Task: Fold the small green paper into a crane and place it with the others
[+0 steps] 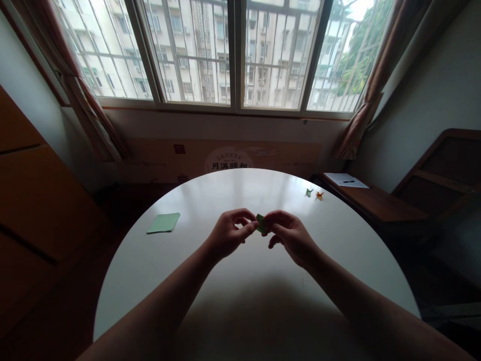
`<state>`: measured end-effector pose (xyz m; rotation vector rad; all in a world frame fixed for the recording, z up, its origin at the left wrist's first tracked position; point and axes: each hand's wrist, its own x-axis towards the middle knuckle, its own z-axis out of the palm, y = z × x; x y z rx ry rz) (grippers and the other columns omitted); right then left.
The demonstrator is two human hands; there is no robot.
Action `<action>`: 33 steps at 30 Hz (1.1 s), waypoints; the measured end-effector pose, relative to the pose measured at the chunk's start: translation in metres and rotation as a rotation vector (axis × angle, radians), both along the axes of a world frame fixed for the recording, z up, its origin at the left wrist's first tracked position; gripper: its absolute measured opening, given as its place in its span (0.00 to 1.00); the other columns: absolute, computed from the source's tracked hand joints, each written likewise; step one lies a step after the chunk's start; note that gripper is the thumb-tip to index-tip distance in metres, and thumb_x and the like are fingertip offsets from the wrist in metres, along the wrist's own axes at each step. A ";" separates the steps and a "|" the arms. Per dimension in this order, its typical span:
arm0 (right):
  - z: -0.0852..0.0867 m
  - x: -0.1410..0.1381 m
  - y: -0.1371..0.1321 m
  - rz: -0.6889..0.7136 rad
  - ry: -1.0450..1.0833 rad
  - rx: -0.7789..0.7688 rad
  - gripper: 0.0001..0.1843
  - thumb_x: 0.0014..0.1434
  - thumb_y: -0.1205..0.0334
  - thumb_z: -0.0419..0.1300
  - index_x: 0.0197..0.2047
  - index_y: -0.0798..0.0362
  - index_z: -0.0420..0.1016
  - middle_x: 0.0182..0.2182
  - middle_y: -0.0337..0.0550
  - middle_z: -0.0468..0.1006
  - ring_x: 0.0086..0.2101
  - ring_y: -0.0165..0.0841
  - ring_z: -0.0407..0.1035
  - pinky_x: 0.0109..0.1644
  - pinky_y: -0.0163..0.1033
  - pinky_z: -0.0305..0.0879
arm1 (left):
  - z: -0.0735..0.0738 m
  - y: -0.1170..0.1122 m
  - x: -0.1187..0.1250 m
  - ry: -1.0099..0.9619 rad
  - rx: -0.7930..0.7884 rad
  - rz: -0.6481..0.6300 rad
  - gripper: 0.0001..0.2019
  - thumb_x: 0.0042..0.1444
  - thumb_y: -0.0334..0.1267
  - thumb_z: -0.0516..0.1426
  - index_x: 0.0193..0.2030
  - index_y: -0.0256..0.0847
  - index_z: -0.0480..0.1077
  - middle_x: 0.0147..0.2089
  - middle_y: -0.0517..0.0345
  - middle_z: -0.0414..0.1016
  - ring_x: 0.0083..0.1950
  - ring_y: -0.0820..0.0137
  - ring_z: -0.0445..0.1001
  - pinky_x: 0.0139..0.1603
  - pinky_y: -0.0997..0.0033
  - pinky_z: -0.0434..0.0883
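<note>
Left hand [230, 233] and right hand [292, 233] pinched the green paper [260, 223] between fingertips, above the bench [225, 198]. Folding looked partway: small packet, no figure yet. On bench's far right, green figure [308, 192], orange figure [319, 195] seemed finished; bench's left, flat sheets [163, 223] remained.

the folded paper piece [260, 224] is deep green, darker than the plain mint-green paper sheets [163, 223]. the surface [210, 195] is white, shading to grey on the near side. one tiny paper bird [308, 192] is green (its lower part looks paler, though it is small), while the other bird [319, 196] is orange. the cardboard panel [195, 156] is tan with a pale disc [225, 157], black characters [230, 166] and a dark red square [179, 149]; the curtains [88, 115] are dusty pink-brown, the cabinet [26, 185] orange-brown with dark seams.
</note>
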<state>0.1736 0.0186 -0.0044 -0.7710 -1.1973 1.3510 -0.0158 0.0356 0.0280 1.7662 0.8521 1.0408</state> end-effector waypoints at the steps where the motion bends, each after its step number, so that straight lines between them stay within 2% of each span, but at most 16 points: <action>1: 0.000 0.000 0.000 -0.003 0.005 0.005 0.09 0.52 0.60 0.70 0.37 0.50 0.79 0.32 0.41 0.81 0.31 0.34 0.75 0.24 0.33 0.72 | 0.001 -0.001 0.001 0.007 0.009 0.010 0.09 0.52 0.39 0.62 0.35 0.34 0.76 0.33 0.52 0.77 0.31 0.70 0.72 0.20 0.78 0.69; 5: 0.000 0.000 0.000 -0.024 0.027 0.013 0.09 0.52 0.61 0.71 0.36 0.50 0.76 0.30 0.38 0.80 0.30 0.34 0.75 0.23 0.33 0.72 | 0.001 -0.002 0.003 -0.008 0.039 0.038 0.07 0.51 0.35 0.62 0.37 0.35 0.78 0.33 0.52 0.78 0.30 0.71 0.72 0.18 0.80 0.67; 12: -0.002 0.000 0.001 -0.019 0.020 0.013 0.10 0.52 0.60 0.71 0.35 0.50 0.74 0.29 0.38 0.79 0.31 0.34 0.76 0.24 0.33 0.72 | -0.003 -0.002 0.004 -0.024 0.147 0.039 0.06 0.52 0.33 0.62 0.35 0.35 0.81 0.42 0.48 0.77 0.33 0.70 0.75 0.20 0.79 0.69; 20: 0.001 0.000 -0.002 -0.009 -0.020 0.003 0.13 0.52 0.57 0.71 0.40 0.51 0.80 0.32 0.43 0.81 0.35 0.36 0.76 0.26 0.33 0.73 | -0.004 0.000 0.004 0.026 0.176 0.025 0.07 0.55 0.32 0.61 0.39 0.37 0.81 0.41 0.50 0.76 0.35 0.69 0.76 0.21 0.79 0.69; 33: -0.001 0.000 0.000 -0.041 -0.045 0.021 0.15 0.50 0.55 0.73 0.38 0.51 0.76 0.32 0.42 0.82 0.33 0.37 0.77 0.25 0.35 0.74 | -0.007 -0.002 0.007 0.057 0.252 0.051 0.05 0.53 0.32 0.65 0.37 0.39 0.79 0.39 0.53 0.78 0.37 0.68 0.77 0.26 0.78 0.73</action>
